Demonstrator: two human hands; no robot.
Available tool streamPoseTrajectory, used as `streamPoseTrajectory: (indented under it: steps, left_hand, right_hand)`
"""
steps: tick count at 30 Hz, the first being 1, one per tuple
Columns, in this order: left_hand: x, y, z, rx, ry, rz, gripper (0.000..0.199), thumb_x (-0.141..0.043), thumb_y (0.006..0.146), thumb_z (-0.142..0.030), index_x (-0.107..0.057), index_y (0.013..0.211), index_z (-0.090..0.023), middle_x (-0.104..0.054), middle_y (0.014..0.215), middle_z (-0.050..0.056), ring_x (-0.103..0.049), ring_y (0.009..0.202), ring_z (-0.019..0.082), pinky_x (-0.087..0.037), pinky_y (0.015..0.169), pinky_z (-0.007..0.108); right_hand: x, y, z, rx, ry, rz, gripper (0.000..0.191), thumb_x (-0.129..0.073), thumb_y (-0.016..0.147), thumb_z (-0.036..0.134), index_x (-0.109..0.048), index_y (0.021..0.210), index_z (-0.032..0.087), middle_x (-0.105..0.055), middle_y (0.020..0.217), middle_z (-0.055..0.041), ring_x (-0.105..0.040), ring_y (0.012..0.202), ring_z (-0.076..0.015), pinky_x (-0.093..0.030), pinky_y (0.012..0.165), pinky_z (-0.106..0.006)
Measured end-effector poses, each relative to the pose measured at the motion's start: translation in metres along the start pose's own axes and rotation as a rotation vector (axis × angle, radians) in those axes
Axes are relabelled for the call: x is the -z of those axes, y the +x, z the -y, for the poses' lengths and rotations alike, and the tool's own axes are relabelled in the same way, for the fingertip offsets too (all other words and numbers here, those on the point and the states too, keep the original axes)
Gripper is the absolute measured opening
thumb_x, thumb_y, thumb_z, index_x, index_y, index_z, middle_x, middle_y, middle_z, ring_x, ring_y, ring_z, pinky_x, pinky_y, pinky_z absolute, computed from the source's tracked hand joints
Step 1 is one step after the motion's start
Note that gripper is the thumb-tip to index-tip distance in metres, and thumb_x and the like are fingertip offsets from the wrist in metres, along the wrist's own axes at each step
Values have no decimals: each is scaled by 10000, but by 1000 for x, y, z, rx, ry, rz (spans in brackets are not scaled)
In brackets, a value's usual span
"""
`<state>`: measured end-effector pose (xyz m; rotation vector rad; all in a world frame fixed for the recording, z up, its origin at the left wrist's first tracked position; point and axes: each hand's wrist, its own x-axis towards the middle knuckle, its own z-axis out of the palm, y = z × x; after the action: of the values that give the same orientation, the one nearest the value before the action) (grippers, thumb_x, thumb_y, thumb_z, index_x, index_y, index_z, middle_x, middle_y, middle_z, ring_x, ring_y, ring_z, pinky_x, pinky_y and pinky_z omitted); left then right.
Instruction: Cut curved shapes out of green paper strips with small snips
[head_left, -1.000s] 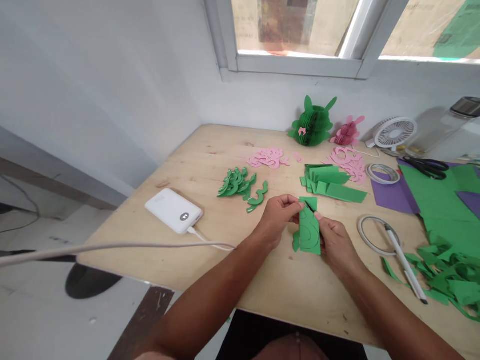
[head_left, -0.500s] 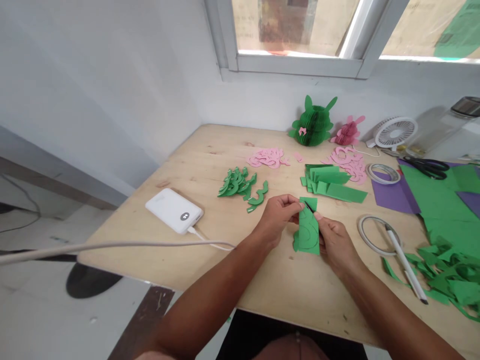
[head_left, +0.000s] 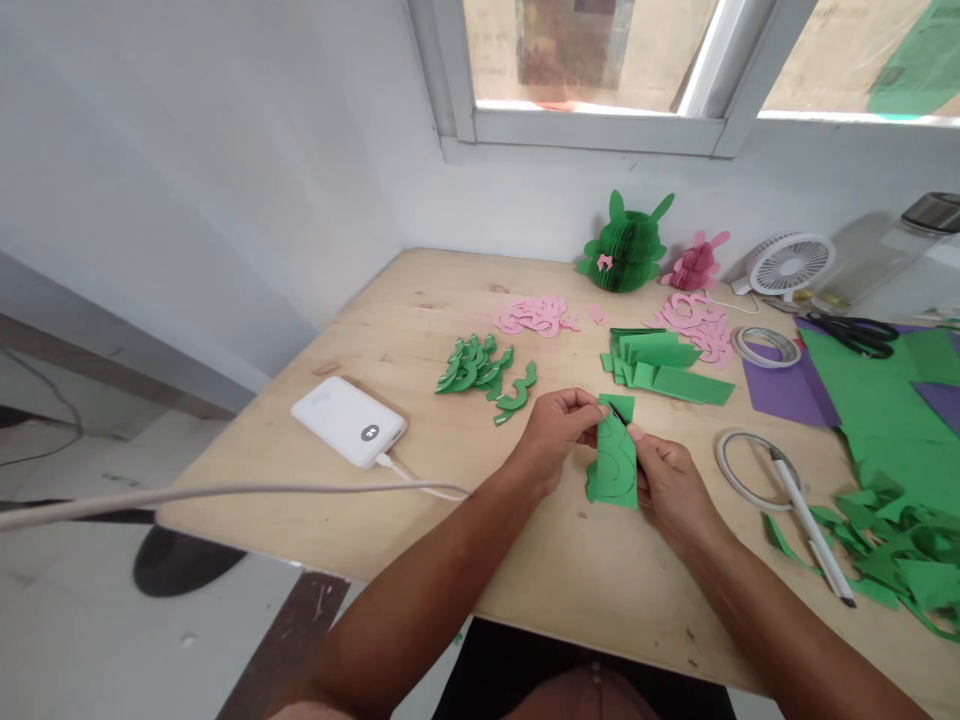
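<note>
My left hand [head_left: 559, 425] pinches the upper left edge of a green paper strip [head_left: 616, 470] marked with drawn curved lines. At the strip's right edge, my right hand [head_left: 667, 475] is closed on a pair of scissors [head_left: 618, 412]. Only a slim dark blade shows across the strip's upper part; the handles are hidden by the hand and paper. A bit of green paper pokes out beneath the strip's lower left. Left of my hands lies a pile of cut green curved pieces [head_left: 472, 365], with a loose one [head_left: 517, 395] nearby.
Folded green strips [head_left: 660, 365] and pink cutouts [head_left: 536, 315] lie beyond my hands. A power bank [head_left: 349, 420] trails a cable at left. To the right are a pen [head_left: 814, 530], tape roll [head_left: 766, 348], black scissors [head_left: 859, 335] and green scraps [head_left: 900, 550]. Paper rabbits [head_left: 628, 250] stand behind.
The green strip has shifted very slightly at its right edge. Both hands keep nearly the same place and grip.
</note>
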<state>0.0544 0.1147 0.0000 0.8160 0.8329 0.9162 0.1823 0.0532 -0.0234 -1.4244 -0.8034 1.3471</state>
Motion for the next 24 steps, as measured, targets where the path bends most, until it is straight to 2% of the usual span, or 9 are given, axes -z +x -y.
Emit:
streamPoseTrajectory:
  steps: [18, 24]
  left_hand:
    - [-1, 0, 0, -3, -43, -7, 249, -761, 589, -283, -553, 599, -146, -559, 556, -29, -502, 501, 73, -412, 539, 221]
    - [0, 2, 0, -12, -23, -11, 260, -773, 564, -296, -560, 587, -149, -558, 554, -30, -495, 504, 73, -412, 541, 220]
  right_hand:
    - [-1, 0, 1, 1, 7, 6, 535, -660, 706, 654, -372, 567, 225, -164, 501, 108, -105, 444, -62, -58, 437, -245]
    - [2, 2, -2, 16, 18, 25, 525, -655, 728, 649, -406, 570, 215, -223, 471, 101, -137, 426, -64, -62, 432, -256]
